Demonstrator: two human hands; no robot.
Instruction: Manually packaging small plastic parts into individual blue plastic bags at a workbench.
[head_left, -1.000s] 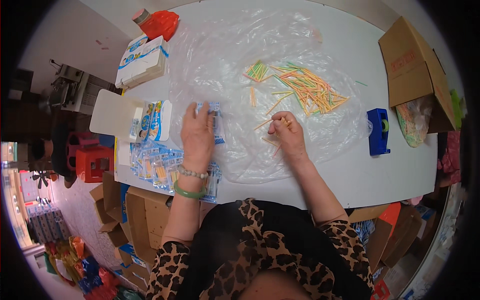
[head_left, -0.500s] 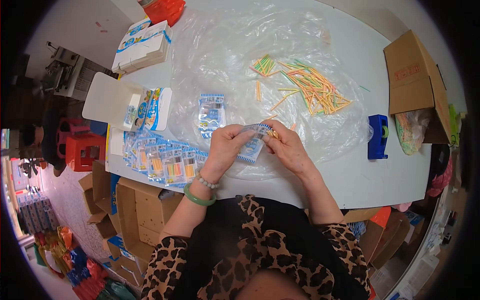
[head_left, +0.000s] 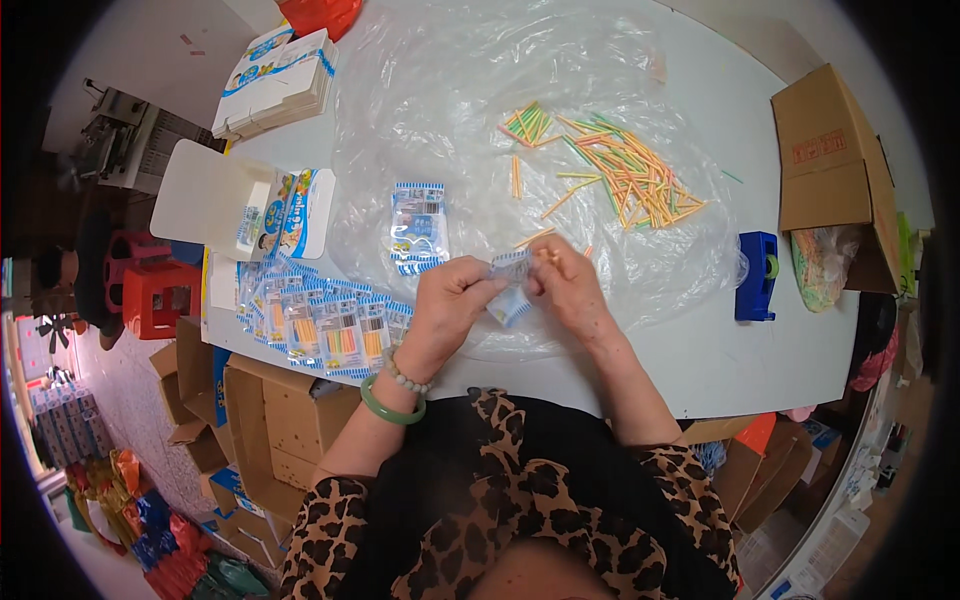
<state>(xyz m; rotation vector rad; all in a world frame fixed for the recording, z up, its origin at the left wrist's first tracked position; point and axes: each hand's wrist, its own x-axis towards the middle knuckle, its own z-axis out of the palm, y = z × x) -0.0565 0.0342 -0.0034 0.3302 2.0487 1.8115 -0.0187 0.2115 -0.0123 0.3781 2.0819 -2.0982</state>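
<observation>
A small packet point(head_left: 510, 290), clear with blue-and-white edging, sits between both hands just above the near edge of the desk point(head_left: 700, 350), over a clear plastic sheet point(head_left: 450, 90). The left hand point(head_left: 450, 305) pinches the packet's left side with closed fingers; a green bangle point(head_left: 390, 405) and a bead bracelet point(head_left: 405, 375) ring that wrist. The right hand point(head_left: 570, 290) is closed on the packet's upper right corner, fingertips touching those of the left hand. A few thin sticks seem to be held at the right fingertips, though this is too small to tell.

Just left of the hands a stack of empty packets point(head_left: 418, 228) lies on the sheet. Farther back a loose heap of coloured sticks point(head_left: 625, 180) is spread on the sheet. A row of filled packets point(head_left: 320, 325) lies at the desk's left edge, near an open white box point(head_left: 240, 205). A blue tape dispenser point(head_left: 757, 275) stands right of the hands, beside a cardboard box point(head_left: 830, 170).
</observation>
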